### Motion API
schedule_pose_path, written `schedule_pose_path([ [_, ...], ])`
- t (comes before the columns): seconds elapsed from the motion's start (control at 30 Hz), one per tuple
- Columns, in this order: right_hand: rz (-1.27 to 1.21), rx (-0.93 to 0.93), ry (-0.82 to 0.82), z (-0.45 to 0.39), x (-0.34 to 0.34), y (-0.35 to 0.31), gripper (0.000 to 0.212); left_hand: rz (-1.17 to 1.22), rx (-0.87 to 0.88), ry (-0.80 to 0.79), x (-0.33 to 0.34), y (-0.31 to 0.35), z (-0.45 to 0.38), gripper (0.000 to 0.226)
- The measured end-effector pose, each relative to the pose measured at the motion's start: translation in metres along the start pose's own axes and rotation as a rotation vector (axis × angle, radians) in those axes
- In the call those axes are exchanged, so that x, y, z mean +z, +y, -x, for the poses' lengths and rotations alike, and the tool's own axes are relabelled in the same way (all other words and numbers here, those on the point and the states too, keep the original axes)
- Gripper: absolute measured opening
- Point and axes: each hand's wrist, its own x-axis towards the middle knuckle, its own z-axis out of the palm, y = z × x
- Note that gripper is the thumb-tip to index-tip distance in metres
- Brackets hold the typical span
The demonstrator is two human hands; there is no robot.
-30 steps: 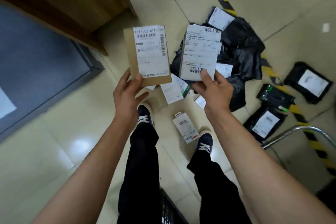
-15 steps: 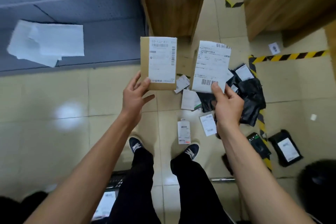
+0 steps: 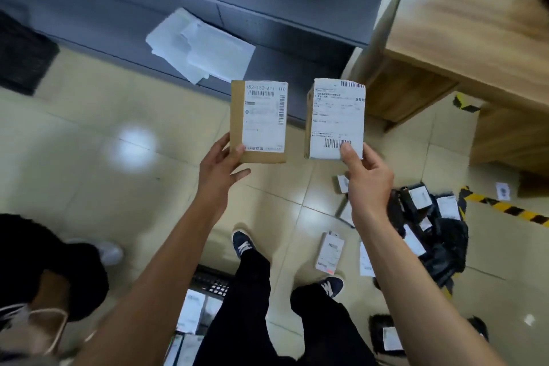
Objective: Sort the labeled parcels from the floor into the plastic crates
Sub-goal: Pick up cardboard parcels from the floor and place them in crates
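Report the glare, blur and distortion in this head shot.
Head view: a bright ceiling-light glare spot on the glossy floor tiles; motion blur smears the papers and edges; wide-angle bending curves the wooden desk; the parcel labels stay partly readable.

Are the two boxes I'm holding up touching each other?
Apart. The head view shows a strip of floor and grey platform between the brown box in the left hand and the white-labelled box in the right hand.
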Motion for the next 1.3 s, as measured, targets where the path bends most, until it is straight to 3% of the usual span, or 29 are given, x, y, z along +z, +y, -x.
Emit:
schedule_pose_path([
  [0.1,0.007,-0.021,-0.053,0.014,0.07,-0.018,0.017,0.056,0.027,0.055,-0.056,0.03,-0.004,0.058],
  [0.23,0.006,-0.067,-0.148,0.033,0.157,-0.047,0.016,0.151,0.049,0.134,-0.121,0.066,-0.016,0.045],
  [0.4,-0.009,-0.151,-0.238,0.046,0.237,-0.083,0.015,0.229,0.106,0.189,-0.181,0.109,-0.03,0.047],
  [0.8,0.044,-0.207,-0.437,0.017,0.373,-0.135,0.017,0.344,0.187,0.373,-0.255,0.18,-0.081,0.048],
  [0.97,0.046,-0.184,-0.535,-0.011,0.433,-0.147,0.026,0.385,0.191,0.455,-0.278,0.205,-0.105,0.069],
  [1.13,0.092,-0.186,-0.667,-0.02,0.494,-0.168,0.011,0.463,0.214,0.571,-0.304,0.233,-0.112,0.056],
  [1.3,0.133,-0.162,-0.802,-0.002,0.564,-0.178,0.023,0.5,0.259,0.709,-0.35,0.255,-0.116,0.04],
])
